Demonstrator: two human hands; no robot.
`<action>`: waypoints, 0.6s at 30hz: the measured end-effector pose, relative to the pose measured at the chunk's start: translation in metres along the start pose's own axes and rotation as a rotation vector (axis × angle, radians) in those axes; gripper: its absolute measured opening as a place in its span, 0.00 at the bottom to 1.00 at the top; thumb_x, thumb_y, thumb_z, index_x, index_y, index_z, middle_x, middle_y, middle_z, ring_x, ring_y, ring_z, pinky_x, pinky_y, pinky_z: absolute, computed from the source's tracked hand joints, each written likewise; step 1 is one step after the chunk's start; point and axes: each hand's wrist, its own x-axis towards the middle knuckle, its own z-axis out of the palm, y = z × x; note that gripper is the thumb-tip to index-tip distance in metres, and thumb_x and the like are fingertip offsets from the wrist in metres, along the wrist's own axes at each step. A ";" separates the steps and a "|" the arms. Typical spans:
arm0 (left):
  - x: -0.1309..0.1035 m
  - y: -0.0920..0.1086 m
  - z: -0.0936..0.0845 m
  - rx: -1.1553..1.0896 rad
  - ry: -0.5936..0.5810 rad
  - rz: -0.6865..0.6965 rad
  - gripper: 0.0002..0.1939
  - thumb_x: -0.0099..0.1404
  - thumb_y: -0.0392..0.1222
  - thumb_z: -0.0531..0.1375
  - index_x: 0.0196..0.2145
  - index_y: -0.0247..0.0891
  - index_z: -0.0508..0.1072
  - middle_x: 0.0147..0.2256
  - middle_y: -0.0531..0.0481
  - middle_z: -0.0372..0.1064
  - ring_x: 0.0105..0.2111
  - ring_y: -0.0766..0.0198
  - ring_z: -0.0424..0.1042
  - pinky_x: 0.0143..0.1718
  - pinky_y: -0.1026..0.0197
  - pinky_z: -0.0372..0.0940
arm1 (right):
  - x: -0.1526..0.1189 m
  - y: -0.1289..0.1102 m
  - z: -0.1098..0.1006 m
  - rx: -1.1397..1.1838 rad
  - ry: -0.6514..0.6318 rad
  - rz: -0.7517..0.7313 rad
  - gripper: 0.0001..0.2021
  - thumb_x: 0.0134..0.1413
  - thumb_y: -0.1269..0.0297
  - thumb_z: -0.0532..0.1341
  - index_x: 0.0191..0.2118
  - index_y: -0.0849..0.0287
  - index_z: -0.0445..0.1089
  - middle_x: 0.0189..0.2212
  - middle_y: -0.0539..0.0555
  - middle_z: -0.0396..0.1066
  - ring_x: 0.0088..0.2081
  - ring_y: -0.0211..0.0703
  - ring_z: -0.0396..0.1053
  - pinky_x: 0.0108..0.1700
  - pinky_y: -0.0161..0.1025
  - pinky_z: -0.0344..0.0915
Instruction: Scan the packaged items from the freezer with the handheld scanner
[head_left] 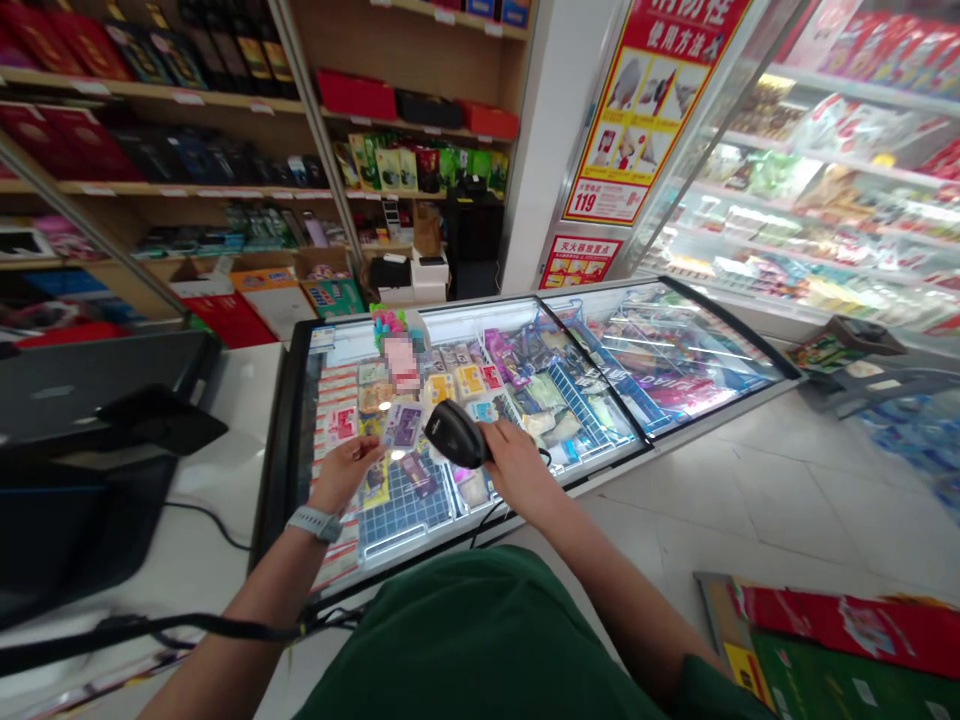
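My left hand point(347, 472), with a grey watch on the wrist, pinches the edge of a small purple-and-white packet point(403, 427) between thumb and fingers. Wrapped in my right hand point(517, 468) is a black handheld barcode scanner point(456, 434). Its head points left toward the packet, and a small gap separates the two. Both are above the glass top of a chest freezer point(600, 462). Beyond the packet are a bright multicoloured item point(388, 321) and a pixelated pinkish patch I cannot identify.
The freezer holds wire baskets point(574, 405) of packaged goods. A black monitor-like device point(97, 390) stands on the white counter point(244, 400) at left. A black cable point(487, 520) hangs by the freezer's front. Boxes point(847, 650) lie at lower right; stocked shelves point(187, 190) line the back.
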 end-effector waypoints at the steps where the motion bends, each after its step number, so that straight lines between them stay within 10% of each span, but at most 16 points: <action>1: 0.001 0.004 -0.004 -0.005 0.014 0.014 0.26 0.38 0.55 0.72 0.32 0.36 0.75 0.26 0.52 0.75 0.29 0.61 0.73 0.33 0.60 0.67 | 0.003 -0.002 -0.012 -0.002 0.052 -0.010 0.20 0.54 0.78 0.55 0.54 0.63 0.62 0.45 0.61 0.66 0.47 0.51 0.64 0.52 0.47 0.62; 6: 0.008 0.022 -0.016 -0.039 0.056 0.068 0.28 0.38 0.56 0.72 0.33 0.36 0.75 0.28 0.51 0.76 0.32 0.60 0.74 0.38 0.59 0.68 | 0.009 -0.006 -0.055 0.022 0.292 -0.032 0.21 0.54 0.78 0.54 0.54 0.61 0.60 0.45 0.61 0.65 0.48 0.52 0.62 0.51 0.49 0.63; 14: 0.018 0.052 -0.019 -0.076 0.052 0.106 0.27 0.35 0.56 0.73 0.30 0.35 0.75 0.27 0.50 0.75 0.29 0.62 0.73 0.35 0.60 0.67 | 0.031 0.014 -0.013 -0.004 0.168 -0.080 0.22 0.51 0.79 0.53 0.53 0.63 0.62 0.43 0.62 0.66 0.46 0.53 0.64 0.50 0.50 0.64; 18: 0.028 0.086 -0.031 -0.095 0.048 0.141 0.28 0.35 0.55 0.73 0.32 0.35 0.76 0.27 0.51 0.75 0.30 0.64 0.73 0.34 0.62 0.67 | 0.055 0.016 -0.056 0.166 0.410 -0.106 0.15 0.55 0.70 0.57 0.49 0.61 0.63 0.41 0.59 0.68 0.43 0.51 0.66 0.47 0.48 0.65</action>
